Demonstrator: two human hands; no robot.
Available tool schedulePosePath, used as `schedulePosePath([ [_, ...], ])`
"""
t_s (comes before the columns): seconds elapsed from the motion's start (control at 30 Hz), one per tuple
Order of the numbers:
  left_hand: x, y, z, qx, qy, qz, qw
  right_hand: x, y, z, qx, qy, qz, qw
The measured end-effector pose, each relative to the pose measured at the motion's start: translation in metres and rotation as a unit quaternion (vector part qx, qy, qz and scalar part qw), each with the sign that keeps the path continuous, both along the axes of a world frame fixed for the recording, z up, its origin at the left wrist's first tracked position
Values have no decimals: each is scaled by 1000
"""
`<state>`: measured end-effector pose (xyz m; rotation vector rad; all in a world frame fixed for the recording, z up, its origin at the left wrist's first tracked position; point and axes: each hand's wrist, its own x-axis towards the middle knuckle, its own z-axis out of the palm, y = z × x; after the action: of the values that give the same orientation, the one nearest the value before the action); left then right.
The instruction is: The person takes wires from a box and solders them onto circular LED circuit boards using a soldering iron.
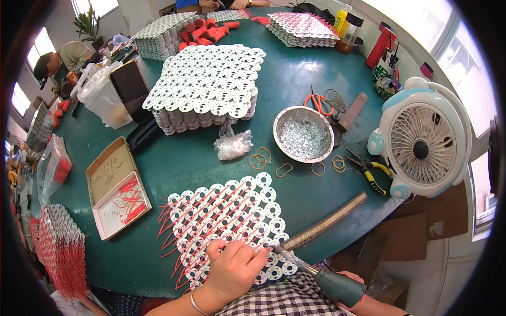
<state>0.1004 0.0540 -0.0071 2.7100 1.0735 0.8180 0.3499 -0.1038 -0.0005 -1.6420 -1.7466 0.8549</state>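
Observation:
A panel of joined round white circuit boards (226,208) lies on the table in front of me. Many thin red wires (167,238) run slantwise across it, their ends sticking out past its left edge. My left hand (237,267) rests over the panel's lower part, thumb and fingers pinched on a red wire beside the iron's tip. In my right hand (354,278) is a soldering iron (337,286) with a green handle, its metal tip touching down at a board near the pinched fingers. The handle hides most of the right hand's fingers.
Behind the panel are a metal bowl (304,156) of silvery bits, rubber bands (260,159) and a stack of board panels (203,89). A wooden strip (324,221), pliers (375,176) and a fan (421,147) stand right. Left is an open box (117,184) with red wires.

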Motion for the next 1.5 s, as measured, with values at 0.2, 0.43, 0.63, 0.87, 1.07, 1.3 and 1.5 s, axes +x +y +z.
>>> schedulePosePath([
  [0.2,0,-3,-1,9,7,13,1000,-5,-5,16,-215,312,-172,909],
  [0.43,-20,-13,27,7,51,25,998,-4,-12,-5,-6,317,-148,937],
  [0.63,-16,-23,30,73,2,3,997,8,-17,-3,-166,266,-122,942],
  [0.87,-9,-21,9,3,35,-11,999,14,-15,-11,42,14,6,999],
  [1.07,-6,-19,5,14,15,-10,1000,7,-6,-4,12,47,-11,999],
  [1.3,-5,-20,5,4,20,-5,1000,10,-5,-11,47,39,25,998],
  [1.5,-5,-22,9,-18,47,14,999,20,-15,-1,-75,135,3,988],
])
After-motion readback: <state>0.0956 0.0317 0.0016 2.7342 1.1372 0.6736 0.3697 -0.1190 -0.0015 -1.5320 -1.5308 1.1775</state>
